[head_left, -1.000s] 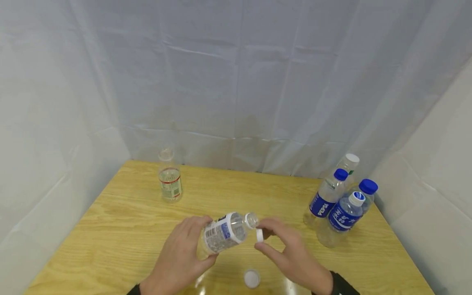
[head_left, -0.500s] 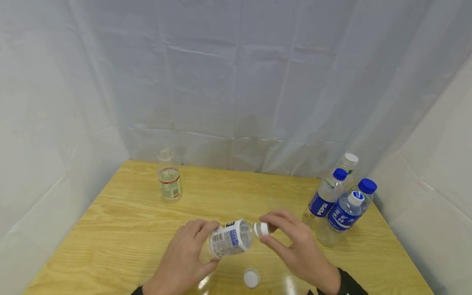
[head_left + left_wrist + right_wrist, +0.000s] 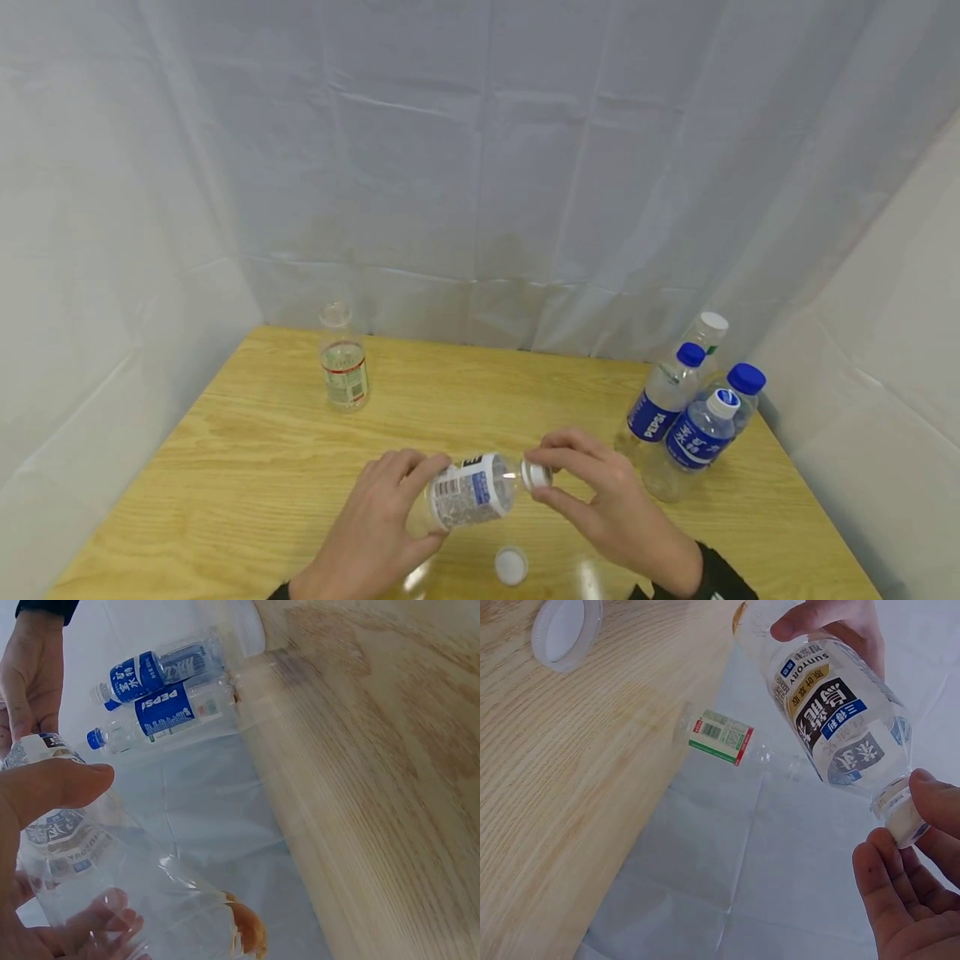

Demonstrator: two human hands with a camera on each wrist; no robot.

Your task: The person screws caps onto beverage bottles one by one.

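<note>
A clear plastic Suntory bottle (image 3: 465, 492) lies tilted on its side above the table, its neck pointing right. My left hand (image 3: 382, 521) grips it round the lower body, thumb beneath and fingers over the top. At the mouth sits a white cap (image 3: 536, 476), pinched between the thumb and fingers of my right hand (image 3: 600, 492). In the right wrist view the cap (image 3: 904, 823) covers the end of the bottle's neck. The bottle looks empty. On the table below lies another white cap (image 3: 512, 566), with its hollow side up.
An uncapped clear bottle (image 3: 345, 367) with a pale label stands at the back left. Several capped bottles cluster at the right, among them a Pepsi bottle (image 3: 660, 404) and a blue-labelled water bottle (image 3: 693, 442). White sheeting (image 3: 480, 167) surrounds the wooden table (image 3: 247, 467).
A second ago the cap was held just off the bottle's mouth; now it is on the neck. The bottle has shifted slightly right, and my right hand's fingers have turned a little round the cap.
</note>
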